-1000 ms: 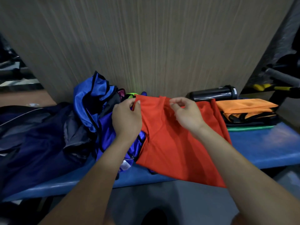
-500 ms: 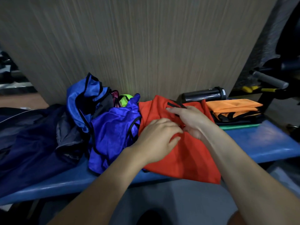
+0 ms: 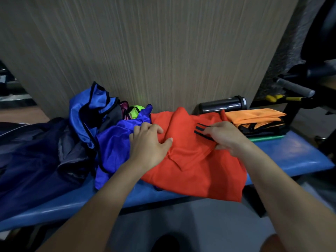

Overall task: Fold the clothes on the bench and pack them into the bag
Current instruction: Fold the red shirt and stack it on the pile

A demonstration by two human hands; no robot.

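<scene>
On the blue bench (image 3: 300, 153), at centre: red shirt (image 3: 190, 170), pressed flat under left hand (image 3: 147, 144), striped sleeve pinched by right hand (image 3: 225, 137). At nine o'clock: dark bag (image 3: 27, 160), contents unclear.

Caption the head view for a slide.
Both hands, left and right, fold a red shirt on the blue bench.

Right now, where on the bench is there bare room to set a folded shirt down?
Bare bench shows right of the red shirt, in front of the orange folded stack. A thin front strip runs below the blue clothes. The left end is crowded by the dark bag; both hands are on the red shirt.
</scene>
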